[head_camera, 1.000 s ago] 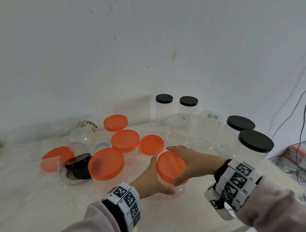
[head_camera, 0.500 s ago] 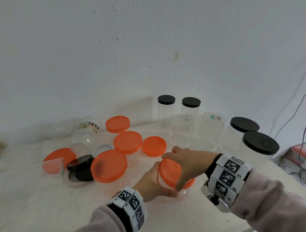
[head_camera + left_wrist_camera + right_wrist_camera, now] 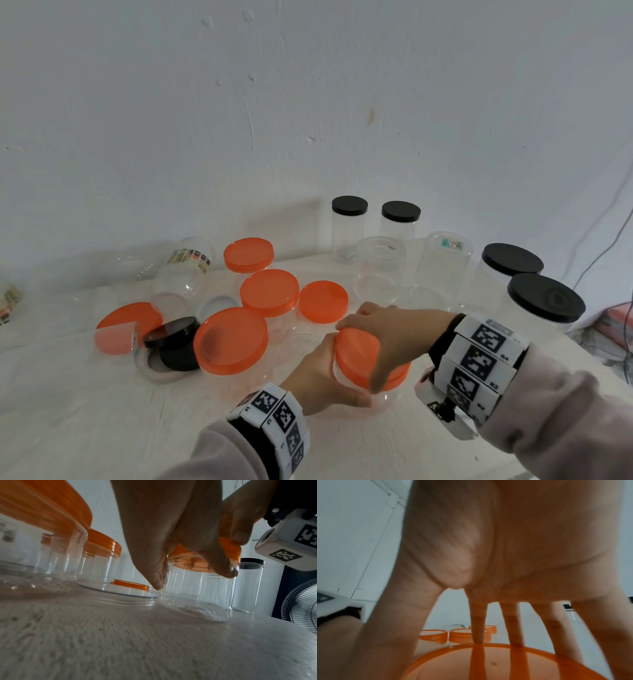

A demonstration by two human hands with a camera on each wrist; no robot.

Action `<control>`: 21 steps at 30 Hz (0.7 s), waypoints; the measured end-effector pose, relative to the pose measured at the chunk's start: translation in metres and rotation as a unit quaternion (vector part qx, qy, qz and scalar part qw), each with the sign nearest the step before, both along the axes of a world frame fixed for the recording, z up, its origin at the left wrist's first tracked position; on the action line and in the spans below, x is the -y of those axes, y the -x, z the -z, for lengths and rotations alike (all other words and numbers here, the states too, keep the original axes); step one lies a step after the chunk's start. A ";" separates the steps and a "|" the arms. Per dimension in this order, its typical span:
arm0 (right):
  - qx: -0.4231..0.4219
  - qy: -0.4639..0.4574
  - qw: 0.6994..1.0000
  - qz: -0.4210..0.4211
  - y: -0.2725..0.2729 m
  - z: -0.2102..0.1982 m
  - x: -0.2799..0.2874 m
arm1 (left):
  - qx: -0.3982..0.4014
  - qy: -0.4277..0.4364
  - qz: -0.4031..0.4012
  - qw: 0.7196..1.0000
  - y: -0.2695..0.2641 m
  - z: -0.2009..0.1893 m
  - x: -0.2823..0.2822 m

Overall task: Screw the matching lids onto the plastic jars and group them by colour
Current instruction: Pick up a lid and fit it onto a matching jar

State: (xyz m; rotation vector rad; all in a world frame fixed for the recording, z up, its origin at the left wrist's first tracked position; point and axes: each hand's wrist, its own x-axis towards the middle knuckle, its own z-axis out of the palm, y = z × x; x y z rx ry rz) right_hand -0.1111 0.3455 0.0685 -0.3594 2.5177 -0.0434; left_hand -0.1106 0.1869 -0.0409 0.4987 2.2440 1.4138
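From the head view, the left hand (image 3: 320, 380) clasps a clear jar (image 3: 383, 399) on the white table (image 3: 102, 428), right hand (image 3: 387, 337) gripping its orange lid (image 3: 359, 356); black-lidded jars (image 3: 544, 301) stand right of it. The left wrist view shows the jar (image 3: 197, 595) empty. The right wrist view shows fingers (image 3: 476, 622) spread over the lid (image 3: 496, 664).

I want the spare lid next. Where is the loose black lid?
In the head view, the black lid lies at the table's left, between the tipped orange-lidded jar and a big orange-lidded jar.
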 end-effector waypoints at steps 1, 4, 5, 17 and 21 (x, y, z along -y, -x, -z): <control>-0.005 -0.002 1.000 0.003 0.000 0.001 0.000 | 0.002 0.000 -0.001 1.000 0.000 0.000 0.000; -0.031 -0.015 0.999 0.035 -0.001 0.006 0.001 | 0.016 -0.017 0.003 1.000 0.000 0.001 0.000; -0.037 -0.021 0.998 0.046 -0.002 0.007 0.002 | 0.018 -0.020 0.004 1.000 0.000 0.001 0.000; -0.016 -0.020 0.999 0.036 0.000 -0.004 -0.001 | 0.006 0.003 0.005 1.000 0.001 0.002 0.000; -0.030 -0.048 0.997 0.052 0.001 -0.004 -0.003 | 0.003 0.008 0.006 1.000 0.000 -0.001 0.000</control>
